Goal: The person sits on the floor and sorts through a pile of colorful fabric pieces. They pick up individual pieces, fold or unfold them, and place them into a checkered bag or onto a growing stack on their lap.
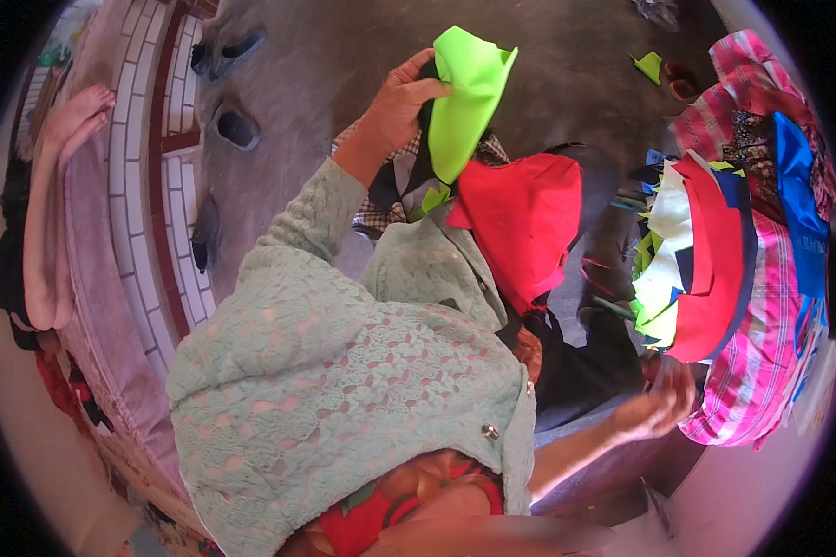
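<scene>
My left hand (407, 100) is raised at the upper middle, its thumb and fingers closed on a neon green cloth piece (469, 97) that hangs down beside it. Below lies a bright red cloth piece (528, 209), spread over dark fabric around my lap. At the right, my right hand (664, 401) is at the lower end of a pile of cut cloth pieces (715, 269) in red, white, neon green and dark blue. Its fingers are curled, and what they pinch there is too small to tell.
Pink checked cloth (752, 343) lies under the pile, with a blue shiny cloth (799, 204) beside it. Dark shoes (236, 126) stand on the grey floor at the left. Another person's bare limbs (51, 204) rest on a raised, cloth-covered ledge (88, 232). A green scrap (648, 67) lies at the far right.
</scene>
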Available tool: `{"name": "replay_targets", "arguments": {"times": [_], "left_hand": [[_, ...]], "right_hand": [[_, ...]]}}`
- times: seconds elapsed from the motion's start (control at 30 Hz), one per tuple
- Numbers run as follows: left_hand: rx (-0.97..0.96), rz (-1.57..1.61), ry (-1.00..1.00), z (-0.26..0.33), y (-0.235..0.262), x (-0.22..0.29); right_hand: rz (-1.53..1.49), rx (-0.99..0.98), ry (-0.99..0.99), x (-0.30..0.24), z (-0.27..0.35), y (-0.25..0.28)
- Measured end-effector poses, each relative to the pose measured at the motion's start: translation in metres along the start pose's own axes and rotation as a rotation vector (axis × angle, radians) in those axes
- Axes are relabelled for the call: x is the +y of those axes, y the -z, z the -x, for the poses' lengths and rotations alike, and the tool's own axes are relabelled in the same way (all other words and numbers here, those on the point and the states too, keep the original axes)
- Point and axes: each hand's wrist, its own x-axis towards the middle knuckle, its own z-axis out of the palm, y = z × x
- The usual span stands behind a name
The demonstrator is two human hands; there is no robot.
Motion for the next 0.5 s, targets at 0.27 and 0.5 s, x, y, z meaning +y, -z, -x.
{"name": "replay_targets", "arguments": {"times": [0.27, 0.5], "left_hand": [[-0.43, -0.336, -0.208, 0.031, -0.096, -0.02], [-0.683, -0.632, -0.108, 0.008, -0.063, 0.01]], "right_hand": [[-0.657, -0.704, -0.63, -0.026, 0.005, -0.233], [-0.479, -0.497, -0.521, 0.022, 0.025, -0.243]]}}
